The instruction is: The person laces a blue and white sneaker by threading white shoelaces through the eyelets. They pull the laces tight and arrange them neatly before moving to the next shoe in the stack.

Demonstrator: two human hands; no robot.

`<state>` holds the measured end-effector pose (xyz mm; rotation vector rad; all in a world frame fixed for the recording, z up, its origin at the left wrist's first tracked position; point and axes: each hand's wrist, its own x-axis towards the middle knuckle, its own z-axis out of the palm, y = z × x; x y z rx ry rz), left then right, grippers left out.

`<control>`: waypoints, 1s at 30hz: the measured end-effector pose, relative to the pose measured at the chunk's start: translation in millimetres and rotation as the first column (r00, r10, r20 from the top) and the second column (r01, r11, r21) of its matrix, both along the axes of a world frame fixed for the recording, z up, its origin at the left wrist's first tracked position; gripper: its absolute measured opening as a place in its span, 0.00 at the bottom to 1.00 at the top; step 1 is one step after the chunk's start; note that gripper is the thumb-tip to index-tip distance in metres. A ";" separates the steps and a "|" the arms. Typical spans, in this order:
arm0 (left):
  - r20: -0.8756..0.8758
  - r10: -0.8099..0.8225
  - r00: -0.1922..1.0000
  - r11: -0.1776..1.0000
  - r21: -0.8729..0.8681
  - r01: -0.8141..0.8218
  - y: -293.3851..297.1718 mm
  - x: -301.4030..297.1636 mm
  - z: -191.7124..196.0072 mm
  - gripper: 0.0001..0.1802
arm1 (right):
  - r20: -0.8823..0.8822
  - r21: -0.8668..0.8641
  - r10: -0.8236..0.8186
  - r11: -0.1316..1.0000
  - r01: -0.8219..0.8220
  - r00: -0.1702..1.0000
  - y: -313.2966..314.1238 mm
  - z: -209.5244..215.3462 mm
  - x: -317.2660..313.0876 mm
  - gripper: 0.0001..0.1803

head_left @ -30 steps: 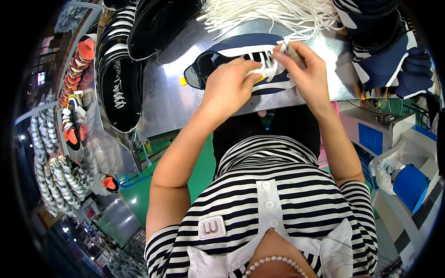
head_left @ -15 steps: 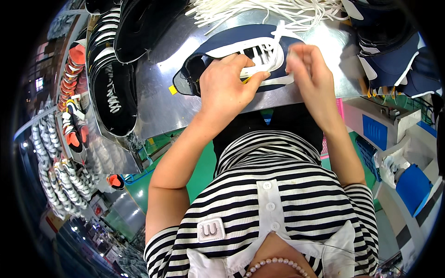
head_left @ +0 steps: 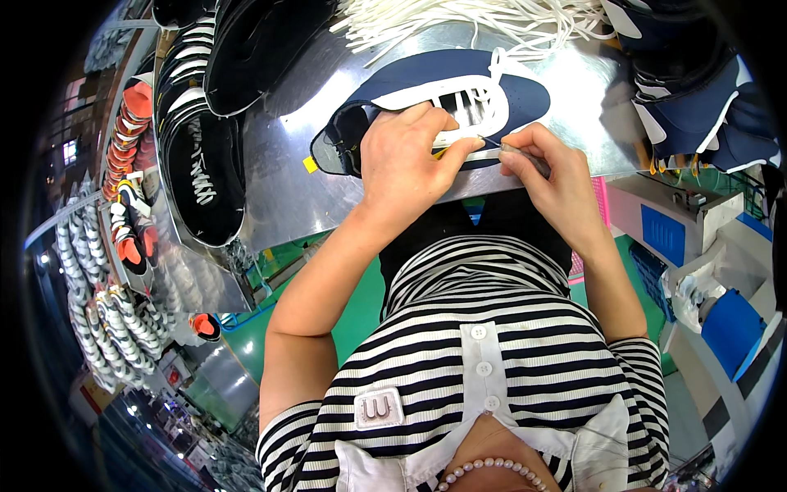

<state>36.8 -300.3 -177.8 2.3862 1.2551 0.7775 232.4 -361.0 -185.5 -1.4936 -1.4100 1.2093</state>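
A navy shoe upper (head_left: 426, 67) with white trim lies across the metal table, its heel opening to the left. White lace (head_left: 497, 66) crosses part of its eyelet opening and sticks up past the far edge near the toe. My left hand (head_left: 406, 156) is closed on the upper's near side, thumb and fingers pinching the white eyelet strip. Just right of that thumb, my right hand (head_left: 553, 168) is closed round a slim greyish tool (head_left: 525, 156) with a thin point reaching toward the near eyelet edge. Its tip is too small to make out.
Loose white laces (head_left: 467, 20) are heaped at the table's far side. Stacked black shoe uppers (head_left: 201, 176) stand on the left; more navy uppers (head_left: 697, 123) are piled on the right. The metal table's (head_left: 287, 197) near edge runs in front of my body.
My right hand has come down and left from above the toe to the near eyelet edge beside my left thumb. My left hand keeps its grip on the upper.
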 end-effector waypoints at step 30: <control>-0.013 -0.201 0.979 0.896 0.402 0.189 -28.6 -26.0 -4.0 0.13 | 0.418 0.069 0.326 0.919 -0.388 0.848 44.7 36.4 -25.7 0.12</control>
